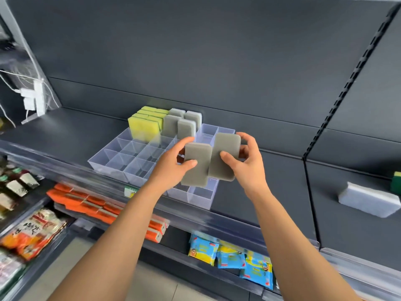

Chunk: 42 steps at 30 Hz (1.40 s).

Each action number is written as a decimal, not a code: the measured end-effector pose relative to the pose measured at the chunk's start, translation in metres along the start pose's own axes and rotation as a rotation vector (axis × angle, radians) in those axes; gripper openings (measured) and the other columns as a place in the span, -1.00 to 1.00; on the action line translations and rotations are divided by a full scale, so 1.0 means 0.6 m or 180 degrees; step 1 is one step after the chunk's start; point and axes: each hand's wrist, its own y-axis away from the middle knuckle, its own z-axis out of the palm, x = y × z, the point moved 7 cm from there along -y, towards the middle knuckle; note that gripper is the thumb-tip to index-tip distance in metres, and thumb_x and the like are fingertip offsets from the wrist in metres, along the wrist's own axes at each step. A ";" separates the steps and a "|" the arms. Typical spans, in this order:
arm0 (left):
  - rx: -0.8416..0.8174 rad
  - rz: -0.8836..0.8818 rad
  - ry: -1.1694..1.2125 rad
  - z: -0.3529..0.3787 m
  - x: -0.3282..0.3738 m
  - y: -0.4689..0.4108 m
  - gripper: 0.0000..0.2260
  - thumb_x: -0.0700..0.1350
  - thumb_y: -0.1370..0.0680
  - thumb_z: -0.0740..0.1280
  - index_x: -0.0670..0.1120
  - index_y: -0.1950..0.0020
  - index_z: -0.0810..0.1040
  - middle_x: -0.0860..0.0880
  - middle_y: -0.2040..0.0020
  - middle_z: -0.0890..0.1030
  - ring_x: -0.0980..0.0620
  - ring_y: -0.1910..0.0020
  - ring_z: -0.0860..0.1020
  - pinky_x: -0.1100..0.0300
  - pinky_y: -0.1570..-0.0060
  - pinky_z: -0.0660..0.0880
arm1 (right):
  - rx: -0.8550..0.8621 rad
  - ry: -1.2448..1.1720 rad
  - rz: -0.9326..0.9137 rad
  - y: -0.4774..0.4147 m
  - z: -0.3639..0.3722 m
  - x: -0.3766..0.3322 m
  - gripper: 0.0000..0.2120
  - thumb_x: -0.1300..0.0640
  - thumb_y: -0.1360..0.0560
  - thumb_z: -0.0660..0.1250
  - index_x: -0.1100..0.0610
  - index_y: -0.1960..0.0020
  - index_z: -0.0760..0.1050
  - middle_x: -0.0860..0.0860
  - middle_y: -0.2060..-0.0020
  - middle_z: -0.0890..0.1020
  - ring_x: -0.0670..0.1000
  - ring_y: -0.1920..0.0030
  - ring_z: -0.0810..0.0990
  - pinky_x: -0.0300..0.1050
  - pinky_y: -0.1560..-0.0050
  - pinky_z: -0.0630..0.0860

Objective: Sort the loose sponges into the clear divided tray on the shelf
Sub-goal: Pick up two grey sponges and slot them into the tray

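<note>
Two grey sponges are being held upright over the right part of the clear divided tray (117,157), which is sitting on the dark shelf (65,131). The left hand (173,168) is pinching the left grey sponge (196,168), thumb across its front and fingers behind. The right hand (249,164) is gripping the right grey sponge (225,148) the same way, and the two sponges are overlapping at their edges. In the tray's back left compartments, yellow sponges (143,127) are standing on edge, with more grey sponges (180,124) standing just beside them. The hands and held sponges are covering several right-hand compartments, and blur is softening the tray walls. Both held sponges are showing flat, dull grey faces with rounded corners. Well apart to the right, a pale sponge (368,200) is lying loose on the shelf near a green and yellow sponge (397,181) that the frame edge is cutting off. Below, orange packets (86,203) and blue packets (238,257) are lying on lower shelves.
</note>
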 end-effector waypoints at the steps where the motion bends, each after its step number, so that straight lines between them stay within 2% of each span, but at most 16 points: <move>1: 0.0002 -0.0018 -0.0008 -0.011 -0.009 -0.005 -0.52 -0.12 -0.51 0.36 0.31 -0.30 0.34 0.03 -0.15 0.52 0.01 -0.05 0.52 0.08 -0.03 0.51 | 0.0002 0.0017 -0.0008 -0.007 0.013 0.000 -0.55 0.09 -0.41 0.44 -0.26 -0.16 0.36 0.01 0.09 0.59 0.01 0.08 0.53 -0.03 0.06 0.55; 4: 0.0057 -0.0075 0.0031 -0.039 -0.033 -0.025 -0.52 -0.12 -0.51 0.36 0.30 -0.31 0.33 0.02 -0.19 0.50 -0.01 -0.10 0.51 -0.03 -0.11 0.50 | 0.0028 0.0056 -0.0095 -0.034 0.048 -0.001 -0.57 0.10 -0.40 0.46 -0.21 -0.15 0.38 -0.02 0.15 0.58 -0.02 0.13 0.52 -0.01 0.01 0.53; 8: 0.0294 -0.0120 -0.0012 -0.077 -0.064 -0.064 -0.51 -0.13 -0.51 0.37 0.28 -0.33 0.32 0.06 -0.19 0.47 0.01 -0.09 0.50 0.12 -0.02 0.50 | -0.0028 0.0141 -0.0226 -0.079 0.095 0.000 -0.58 0.11 -0.39 0.47 -0.18 -0.12 0.36 -0.06 0.14 0.56 -0.04 0.13 0.52 -0.08 0.06 0.53; 13: 0.0455 -0.0177 -0.0145 -0.113 -0.088 -0.127 -0.50 -0.17 -0.50 0.37 0.21 -0.34 0.34 0.04 -0.22 0.47 -0.01 -0.06 0.52 0.01 -0.10 0.50 | -0.0136 0.0314 -0.0307 -0.140 0.149 0.005 -0.50 0.09 -0.39 0.47 -0.23 -0.17 0.30 -0.13 0.10 0.54 -0.07 0.10 0.53 -0.17 0.11 0.52; 17: 0.0626 -0.0166 -0.0349 -0.137 -0.104 -0.167 -0.53 -0.18 -0.51 0.36 0.19 -0.33 0.35 0.04 -0.18 0.47 0.02 0.00 0.51 0.05 0.00 0.51 | -0.0229 0.0485 -0.0396 -0.181 0.186 0.016 -0.48 0.13 -0.40 0.46 -0.14 -0.25 0.33 -0.12 0.06 0.55 -0.05 0.06 0.53 -0.16 0.04 0.51; 23: 0.0754 -0.0167 -0.0401 -0.156 -0.138 -0.208 -0.55 -0.17 -0.52 0.34 0.21 -0.31 0.33 0.07 -0.13 0.44 0.01 -0.02 0.48 0.12 0.08 0.45 | -0.0138 0.0584 -0.0316 -0.213 0.218 0.037 -0.50 0.15 -0.40 0.45 -0.18 -0.20 0.32 -0.21 0.10 0.53 -0.09 0.06 0.52 -0.12 0.03 0.51; 27: 0.0692 -0.0070 -0.0335 -0.167 -0.147 -0.239 -0.55 -0.16 -0.52 0.33 0.24 -0.29 0.30 0.10 -0.11 0.44 0.01 -0.02 0.47 0.13 0.13 0.43 | 0.0090 0.0584 -0.0254 -0.230 0.219 0.035 -0.52 0.16 -0.42 0.43 -0.16 -0.21 0.32 -0.23 0.06 0.52 -0.16 0.06 0.49 -0.15 0.02 0.50; 30: 0.0491 0.0117 -0.0227 -0.163 -0.136 -0.263 -0.55 -0.17 -0.50 0.35 0.20 -0.29 0.32 0.10 -0.13 0.45 0.01 -0.06 0.47 0.07 0.02 0.48 | 0.0264 0.0639 -0.0201 -0.237 0.216 0.030 -0.52 0.17 -0.42 0.41 -0.12 -0.24 0.33 -0.13 -0.02 0.54 -0.13 0.04 0.48 -0.13 -0.03 0.50; 33: 0.0284 0.0335 -0.0167 -0.154 -0.115 -0.288 -0.54 -0.16 -0.48 0.37 0.17 -0.31 0.34 0.07 -0.15 0.49 -0.01 -0.06 0.49 0.04 -0.06 0.49 | 0.0438 0.0710 -0.0205 -0.242 0.205 0.019 -0.52 0.19 -0.43 0.40 -0.13 -0.24 0.33 -0.10 -0.05 0.55 -0.13 0.02 0.48 -0.17 -0.05 0.47; 38: 0.0047 0.0723 -0.0085 -0.124 -0.068 -0.321 -0.54 -0.16 -0.47 0.37 0.17 -0.30 0.36 0.08 -0.14 0.51 0.07 0.02 0.49 0.26 0.09 0.40 | 0.0756 0.0852 -0.0270 -0.253 0.161 0.002 -0.51 0.19 -0.42 0.40 -0.14 -0.25 0.34 -0.16 0.01 0.55 -0.20 0.06 0.49 -0.35 0.07 0.40; 42: -0.0099 0.0871 -0.0078 -0.087 -0.030 -0.342 -0.54 -0.17 -0.48 0.37 0.12 -0.32 0.36 0.04 -0.13 0.51 0.01 -0.02 0.51 0.10 -0.06 0.46 | 0.0928 0.0964 -0.0283 -0.264 0.116 -0.001 -0.52 0.20 -0.42 0.39 -0.13 -0.24 0.33 -0.17 0.02 0.54 -0.20 0.06 0.49 -0.29 0.05 0.43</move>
